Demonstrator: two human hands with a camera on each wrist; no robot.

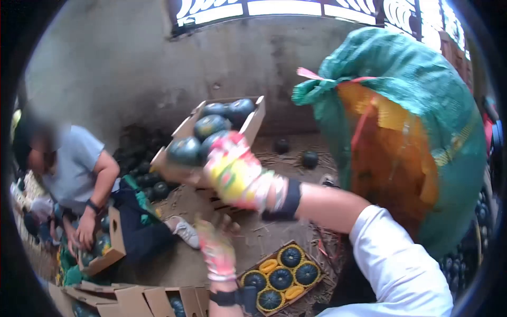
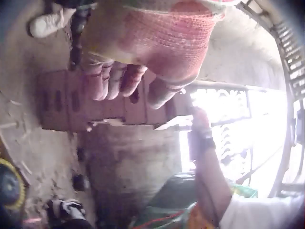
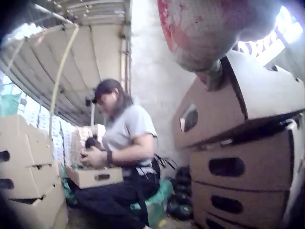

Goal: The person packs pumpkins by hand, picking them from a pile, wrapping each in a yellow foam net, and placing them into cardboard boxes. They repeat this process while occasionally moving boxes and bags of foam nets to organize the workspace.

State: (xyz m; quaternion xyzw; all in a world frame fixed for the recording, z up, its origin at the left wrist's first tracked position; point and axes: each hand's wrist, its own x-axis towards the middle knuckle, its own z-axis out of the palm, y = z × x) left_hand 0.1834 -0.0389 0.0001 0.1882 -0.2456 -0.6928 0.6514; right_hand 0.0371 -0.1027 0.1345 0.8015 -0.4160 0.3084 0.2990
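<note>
In the head view a cardboard box (image 1: 253, 127) of dark green squashes (image 1: 211, 126) sits tilted on stacked boxes. My right hand (image 1: 232, 171), in a red, yellow and white patterned glove, grips its near edge; the right wrist view shows the glove (image 3: 205, 33) over the wall of the top box (image 3: 209, 112), some fingers hidden. Below and nearer, my gloved left hand (image 1: 216, 248) is blurred in the head view. In the left wrist view that hand (image 2: 147, 47) hangs with loosely bent fingers in front of the box stack (image 2: 62, 102), holding nothing visible.
An open box (image 1: 311, 285) with several squashes in yellow nets lies on the floor. A large green sack (image 1: 454, 174) stands at right. At left, a seated person (image 1: 79, 164) handles squashes in another box (image 1: 117, 238). Loose squashes (image 1: 310, 159) lie by the wall; open cartons (image 1: 132, 301) line the near left.
</note>
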